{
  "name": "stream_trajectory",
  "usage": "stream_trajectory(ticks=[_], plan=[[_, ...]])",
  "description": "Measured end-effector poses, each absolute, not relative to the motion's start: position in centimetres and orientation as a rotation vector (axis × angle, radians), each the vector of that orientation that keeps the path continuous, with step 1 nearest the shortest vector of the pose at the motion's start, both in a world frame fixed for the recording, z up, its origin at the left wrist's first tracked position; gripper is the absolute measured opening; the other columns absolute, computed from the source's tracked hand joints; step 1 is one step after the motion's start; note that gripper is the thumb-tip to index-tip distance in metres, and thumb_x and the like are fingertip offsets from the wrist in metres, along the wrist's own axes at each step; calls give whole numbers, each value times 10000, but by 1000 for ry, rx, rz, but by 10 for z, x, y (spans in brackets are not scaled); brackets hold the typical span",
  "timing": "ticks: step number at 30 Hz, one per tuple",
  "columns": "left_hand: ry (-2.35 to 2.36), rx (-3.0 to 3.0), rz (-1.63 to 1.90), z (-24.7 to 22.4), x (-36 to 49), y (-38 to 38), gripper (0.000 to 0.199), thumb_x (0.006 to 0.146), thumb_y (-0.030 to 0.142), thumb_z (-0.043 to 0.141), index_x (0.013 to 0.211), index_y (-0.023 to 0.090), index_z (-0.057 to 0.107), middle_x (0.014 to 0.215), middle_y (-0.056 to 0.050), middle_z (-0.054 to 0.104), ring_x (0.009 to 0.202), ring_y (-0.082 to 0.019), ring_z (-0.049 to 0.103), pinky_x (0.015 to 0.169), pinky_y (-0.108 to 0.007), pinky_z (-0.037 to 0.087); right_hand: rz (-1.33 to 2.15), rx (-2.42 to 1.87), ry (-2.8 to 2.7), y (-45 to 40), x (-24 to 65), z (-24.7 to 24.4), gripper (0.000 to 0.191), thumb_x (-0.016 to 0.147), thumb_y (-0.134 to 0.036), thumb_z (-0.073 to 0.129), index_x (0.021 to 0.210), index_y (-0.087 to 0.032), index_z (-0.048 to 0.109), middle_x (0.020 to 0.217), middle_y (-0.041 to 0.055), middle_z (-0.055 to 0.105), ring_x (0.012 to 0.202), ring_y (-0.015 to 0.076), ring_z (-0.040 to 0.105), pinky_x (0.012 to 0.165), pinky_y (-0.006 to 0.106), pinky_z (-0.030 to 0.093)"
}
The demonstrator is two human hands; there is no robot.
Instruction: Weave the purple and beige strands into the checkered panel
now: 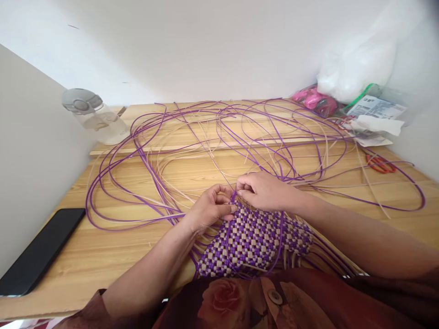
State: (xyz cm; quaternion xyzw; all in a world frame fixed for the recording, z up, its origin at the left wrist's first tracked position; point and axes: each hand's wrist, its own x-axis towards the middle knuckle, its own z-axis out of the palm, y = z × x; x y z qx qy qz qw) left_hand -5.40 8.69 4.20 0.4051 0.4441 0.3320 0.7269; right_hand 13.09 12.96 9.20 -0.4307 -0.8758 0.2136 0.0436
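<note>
On the wood-grained worktop (103, 256), close against the person's patterned garment (226, 297), lay a woven piece (254, 237) in purple and beige checks. Both hands met at its upper edge, their fingertips near each other. The left hand (213, 206) was narrow and slightly curled: its thumb pressed on the upper left edge of the weave, while its index finger bent above, leaving a small gap between the 2. Whether its other fingers gripped the underside, I could not tell. The right hand (262, 189) was nearly closed, thumb and index finger drawn together around a purple strand (233, 196) that rose from that edge; its remaining fingers were folded in.

Around and beyond the piece, long purple and beige strands (137, 148) spread in wide, overlapping loops, and 1 purple loop (281, 228) hung down across the weave. A black phone (43, 251) lay at the left, with a clear bottle (103, 122) with a grey lid behind it, near the wall. At the right were orange handles (380, 164) beside the strands, and at the far right corner a white plastic bag (356, 68), pink bundles (315, 101) and a labelled packet (377, 109).
</note>
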Motion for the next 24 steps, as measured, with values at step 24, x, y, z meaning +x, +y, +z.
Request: stream_trajectory(ticks=[24], plan=[[1125,774,778,39,-40,87,233,635,292,729,647,158,539,554,59,465,395,-35,385,297,-134,335,1230,-1190,-2018,85,138,53,231,865,-251,476,651,-184,419,576,-52,365,539,83,335,502,230,278]])
